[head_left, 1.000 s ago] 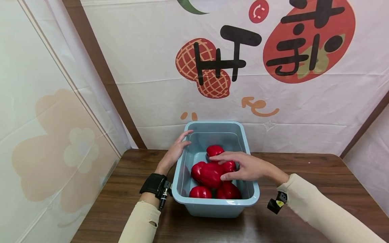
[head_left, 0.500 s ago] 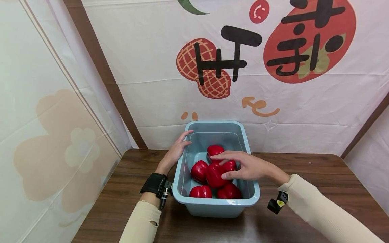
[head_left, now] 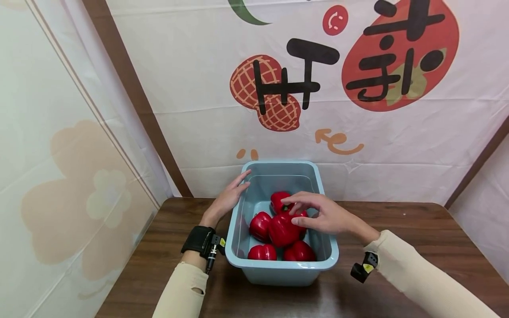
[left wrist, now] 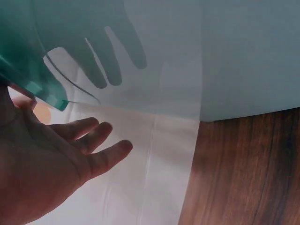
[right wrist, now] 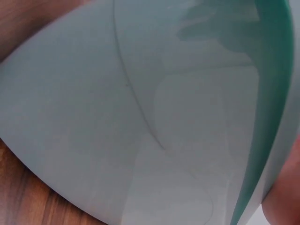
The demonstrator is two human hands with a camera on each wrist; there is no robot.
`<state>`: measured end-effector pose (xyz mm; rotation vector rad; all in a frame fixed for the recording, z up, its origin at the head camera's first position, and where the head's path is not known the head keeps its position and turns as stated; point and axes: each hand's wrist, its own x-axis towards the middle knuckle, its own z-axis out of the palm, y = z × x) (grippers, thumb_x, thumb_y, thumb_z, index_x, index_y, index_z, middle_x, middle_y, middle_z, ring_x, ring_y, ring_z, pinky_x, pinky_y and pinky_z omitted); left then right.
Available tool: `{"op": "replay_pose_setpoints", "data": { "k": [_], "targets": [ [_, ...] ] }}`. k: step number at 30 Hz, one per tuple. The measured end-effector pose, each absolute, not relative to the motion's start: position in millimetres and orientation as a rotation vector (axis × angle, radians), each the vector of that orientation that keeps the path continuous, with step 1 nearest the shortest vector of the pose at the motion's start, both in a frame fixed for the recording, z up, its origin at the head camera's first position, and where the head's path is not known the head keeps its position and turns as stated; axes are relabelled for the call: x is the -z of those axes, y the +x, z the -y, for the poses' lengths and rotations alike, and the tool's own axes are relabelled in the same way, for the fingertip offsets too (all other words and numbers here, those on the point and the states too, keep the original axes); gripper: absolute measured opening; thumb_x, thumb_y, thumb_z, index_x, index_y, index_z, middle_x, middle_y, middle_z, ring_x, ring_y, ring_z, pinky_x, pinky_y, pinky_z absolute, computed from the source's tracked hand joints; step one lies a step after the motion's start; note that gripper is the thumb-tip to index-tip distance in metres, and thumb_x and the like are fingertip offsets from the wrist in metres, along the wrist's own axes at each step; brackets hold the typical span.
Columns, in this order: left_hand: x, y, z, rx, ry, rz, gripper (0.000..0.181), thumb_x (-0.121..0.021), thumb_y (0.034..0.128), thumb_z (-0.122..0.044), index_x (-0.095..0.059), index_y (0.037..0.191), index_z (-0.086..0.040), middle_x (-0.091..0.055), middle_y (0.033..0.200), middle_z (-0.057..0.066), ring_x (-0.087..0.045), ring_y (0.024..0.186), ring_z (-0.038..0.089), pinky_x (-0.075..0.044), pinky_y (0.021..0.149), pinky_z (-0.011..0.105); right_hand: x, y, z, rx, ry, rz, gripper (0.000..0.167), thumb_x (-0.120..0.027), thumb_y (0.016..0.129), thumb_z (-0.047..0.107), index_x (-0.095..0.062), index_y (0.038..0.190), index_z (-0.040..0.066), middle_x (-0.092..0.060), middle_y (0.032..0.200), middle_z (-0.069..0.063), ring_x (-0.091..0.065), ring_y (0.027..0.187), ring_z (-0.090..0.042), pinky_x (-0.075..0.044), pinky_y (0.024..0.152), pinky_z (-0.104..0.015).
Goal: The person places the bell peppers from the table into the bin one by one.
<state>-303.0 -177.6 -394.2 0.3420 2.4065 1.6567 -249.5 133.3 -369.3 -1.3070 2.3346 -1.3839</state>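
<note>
A light blue plastic tub (head_left: 280, 270) stands on the table with several glossy red bell peppers in it. My left hand (head_left: 226, 198) is at the tub's left rim, its fingers extended; in the left wrist view the same hand (left wrist: 56, 159) lies beside the tub's outer wall, fingers spread. Over the right rim reaches my right hand (head_left: 324, 214), with loosely bent fingers above a large bell pepper (head_left: 283, 230) in the middle. Another bell pepper (head_left: 278, 202) lies behind it, close to those fingertips. Mostly the tub's wall (right wrist: 93, 108) fills the right wrist view.
The dark wood table (head_left: 370, 274) extends to both sides of the tub. A white printed cloth (head_left: 199, 88) hangs close behind the tub, and another pale cloth (head_left: 59, 176) hangs along the left.
The large middle pepper has shifted a little right, uncovering more of the pepper at its left. My right hand has risen slightly and its fingers bend more. The left hand stays at the rim.
</note>
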Motion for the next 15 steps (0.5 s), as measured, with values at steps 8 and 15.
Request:
{"op": "replay_pose_setpoints", "data": {
  "k": [8, 15],
  "targets": [
    [390, -299, 192, -1.672, 0.342, -2.57, 0.059, -0.038, 0.1059, -0.043, -0.019, 0.159, -0.026, -0.026, 0.161, 0.014, -0.029, 0.145, 0.037, -0.03, 0.111, 0.063, 369, -250, -148, 1.514, -1.361, -2.421, 0.047, -0.066, 0.091, 0.008, -0.059, 0.136, 0.016, -0.064, 0.123, -0.002, -0.064, 0.105, -0.022, -0.057, 0.084, -0.035],
    [392, -274, 230, -1.274, 0.326, -3.008, 0.057, -0.04, 0.106, -0.039, -0.027, 0.157, -0.016, -0.028, 0.161, 0.015, -0.026, 0.147, 0.039, -0.024, 0.114, 0.061, 367, -245, -190, 1.407, -1.33, -2.788, 0.049, -0.063, 0.091, 0.004, -0.057, 0.138, 0.015, -0.058, 0.136, -0.002, -0.055, 0.122, -0.014, -0.047, 0.101, -0.03]
  ]
}}
